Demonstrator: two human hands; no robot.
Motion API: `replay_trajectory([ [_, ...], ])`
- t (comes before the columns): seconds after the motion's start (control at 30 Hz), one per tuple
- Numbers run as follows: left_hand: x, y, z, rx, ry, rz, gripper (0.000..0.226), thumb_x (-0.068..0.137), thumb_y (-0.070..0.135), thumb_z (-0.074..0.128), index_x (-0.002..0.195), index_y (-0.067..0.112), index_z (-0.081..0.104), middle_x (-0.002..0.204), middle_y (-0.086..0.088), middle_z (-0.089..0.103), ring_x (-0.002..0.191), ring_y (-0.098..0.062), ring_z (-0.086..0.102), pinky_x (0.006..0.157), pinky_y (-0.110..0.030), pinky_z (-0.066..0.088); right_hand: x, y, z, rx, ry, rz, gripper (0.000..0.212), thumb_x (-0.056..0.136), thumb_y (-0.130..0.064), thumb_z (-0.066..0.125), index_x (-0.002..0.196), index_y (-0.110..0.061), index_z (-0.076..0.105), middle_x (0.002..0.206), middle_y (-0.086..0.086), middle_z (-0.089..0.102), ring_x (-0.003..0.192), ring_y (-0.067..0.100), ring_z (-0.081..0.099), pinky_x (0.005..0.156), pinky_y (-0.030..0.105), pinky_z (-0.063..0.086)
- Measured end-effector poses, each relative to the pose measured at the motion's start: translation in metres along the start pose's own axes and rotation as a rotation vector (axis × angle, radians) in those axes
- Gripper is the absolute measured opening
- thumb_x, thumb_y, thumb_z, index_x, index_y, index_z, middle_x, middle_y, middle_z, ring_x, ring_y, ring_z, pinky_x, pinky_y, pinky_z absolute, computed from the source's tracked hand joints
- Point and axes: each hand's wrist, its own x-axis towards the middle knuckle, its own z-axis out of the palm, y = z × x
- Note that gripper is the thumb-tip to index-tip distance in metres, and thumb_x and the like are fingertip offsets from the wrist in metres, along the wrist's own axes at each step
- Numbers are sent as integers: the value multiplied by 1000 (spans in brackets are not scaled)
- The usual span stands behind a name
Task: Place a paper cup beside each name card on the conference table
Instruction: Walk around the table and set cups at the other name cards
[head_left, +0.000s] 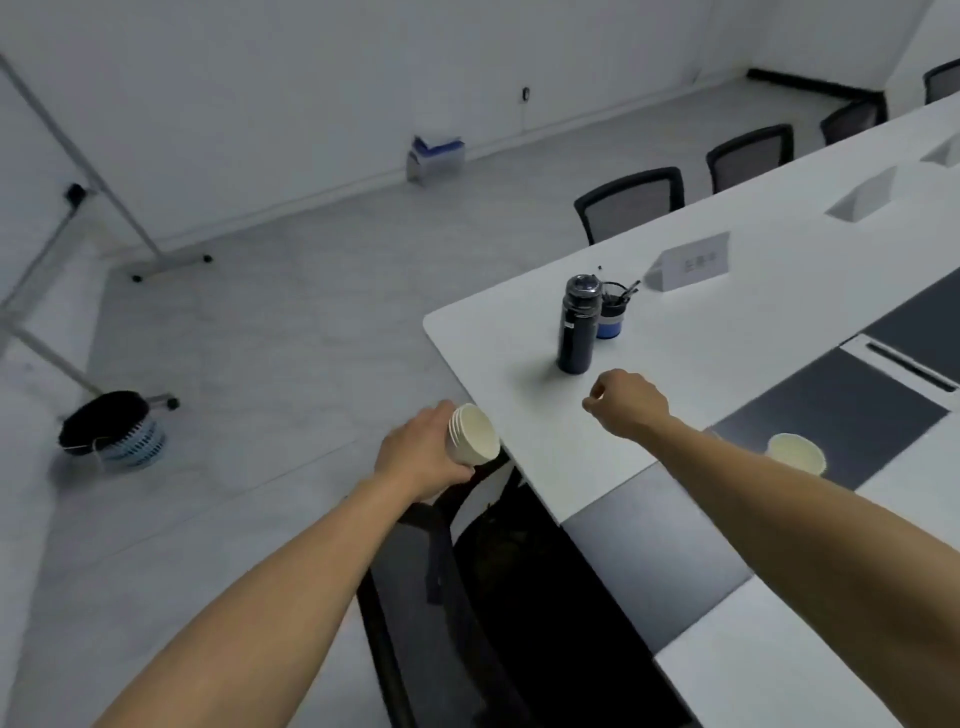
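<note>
Left hand (423, 453): wrapped around a nested stack of paper cups (472, 435), tilted, just off the table (727, 322) corner | Right hand (626, 404): loosely curled, empty, over the tabletop near the dark bottle (577, 325) | Single paper cup (796, 453): upright on dark inlay | Nearest name card (693, 261): beyond bottle, well apart from that cup.

name card (691, 264) print too blurred to read; right forearm partly hides the placed paper cup (797, 453).

The name card (693, 262) bears print too blurred to read.
</note>
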Motion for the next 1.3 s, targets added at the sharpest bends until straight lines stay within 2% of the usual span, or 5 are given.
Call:
replay_trajectory([
  [0.17, -47, -121, -47, 49, 47, -58, 67, 68, 40, 78, 122, 24, 45, 115, -1, 58, 101, -24, 58, 77, -35, 50, -23, -122, 63, -28, -18, -90, 21, 87, -28, 61, 100, -14, 69, 100, 6, 70, 87, 28, 63, 70, 30, 46],
  [0.43, -104, -290, -111, 60, 72, -197, 67, 67, 40, 79, 122, 23, 45, 115, 0, 58, 100, -24, 58, 73, -32, 44, -42, -305, 139, -158, -74, -299, 25, 92, -29, 56, 106, -12, 66, 102, 10, 69, 90, 30, 64, 73, 36, 52],
  [0.63, -82, -360, -131, 52, 81, -234, 68, 67, 42, 79, 123, 22, 45, 115, -1, 58, 101, -25, 59, 74, -33, 44, -13, -382, 165, -174, -80, -316, 26, 91, -33, 57, 111, -19, 65, 110, 7, 64, 98, 30, 62, 72, 32, 43],
  [0.87, 31, -413, -157, 65, 42, -162, 67, 68, 41, 78, 123, 22, 45, 116, 0, 58, 101, -25, 58, 75, -33, 44, 91, -425, 171, -138, -61, -227, 25, 89, -31, 59, 108, -17, 66, 108, 8, 68, 95, 30, 63, 70, 30, 44],
  [1.3, 307, -453, -232, 76, 13, -20, 66, 68, 40, 77, 122, 22, 44, 115, -1, 58, 101, -26, 58, 71, -31, 40, 320, -495, 103, -96, 11, -62, 24, 90, -32, 58, 110, -21, 66, 108, 4, 67, 89, 26, 58, 70, 29, 40],
])
